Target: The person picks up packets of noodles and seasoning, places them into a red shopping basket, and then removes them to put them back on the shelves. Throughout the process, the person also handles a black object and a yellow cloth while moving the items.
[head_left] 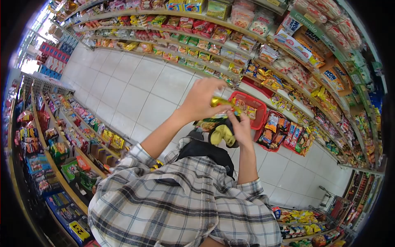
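In front of my chest, my left hand (203, 99) has its fingers curled round a shiny yellow packet (221, 101). My right hand (240, 125) is close by on the right, its thumb and fingers pinched at the packet's lower end. The packet's print is too small to read, and my fingers cover part of it. Below the hands is a dark item with a yellow-green part (222, 135), close to my right wrist. How it is supported cannot be made out.
Red baskets with packets stand on the tiled floor (135, 82): one basket (258, 108) beyond my right hand, another (269, 146) nearer. Long curved shelves (181, 38) of packets run along the far side and right. More shelves (53, 152) stand left. A trolley (335, 201) is at lower right.
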